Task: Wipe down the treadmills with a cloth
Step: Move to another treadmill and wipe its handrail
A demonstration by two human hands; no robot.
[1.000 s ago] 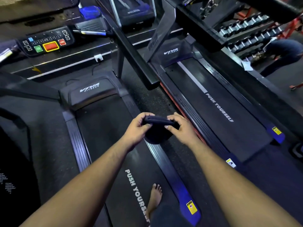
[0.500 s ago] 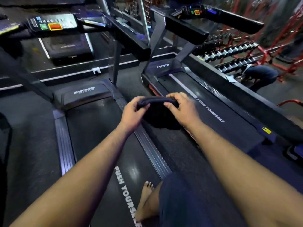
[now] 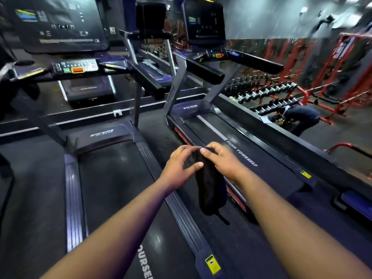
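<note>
A dark cloth hangs down in front of me, over the gap between two treadmills. My right hand grips its top edge, thumb over the fold. Beside it, my left hand touches the cloth's upper left side with fingers spread and loosely bent. The left treadmill runs under my left arm, its console at upper left. To the right lies the other treadmill, its belt printed PUSH YOURSELF and its handrail above.
A black barrier borders the right treadmill. Beyond it stand dumbbell racks and red frames. A person in dark clothes bends down by the racks. More treadmills stand behind the consoles.
The view has tilted up, bringing the consoles and screens into sight. The cloth, held stretched between both hands, now hangs long from my right hand while my left hand has loosened.
</note>
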